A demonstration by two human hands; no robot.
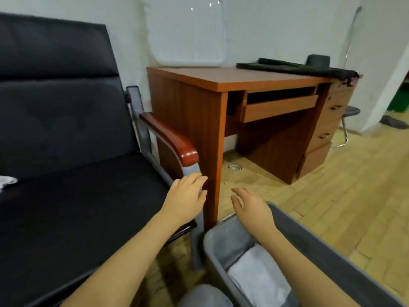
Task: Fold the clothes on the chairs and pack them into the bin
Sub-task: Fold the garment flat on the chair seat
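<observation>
A grey bin (215,240) stands on the floor at the lower right, with a folded white garment (259,275) lying inside it. My right hand (252,207) hovers over the bin's far rim, fingers apart and empty. My left hand (187,196) is open beside the front post of the black chair's (77,196) armrest (170,138), holding nothing. A scrap of white cloth (7,181) shows on the chair seat at the far left edge. Dark clothing (294,68) lies spread on the wooden desk (232,78).
The desk stands close behind the chair's right arm, with a pulled-out keyboard tray (278,107) and drawers (332,120) on its right. A clear plastic lid (186,32) leans on the wall. Another chair's metal frame (347,120) stands beyond the desk. The wooden floor stretches to the right.
</observation>
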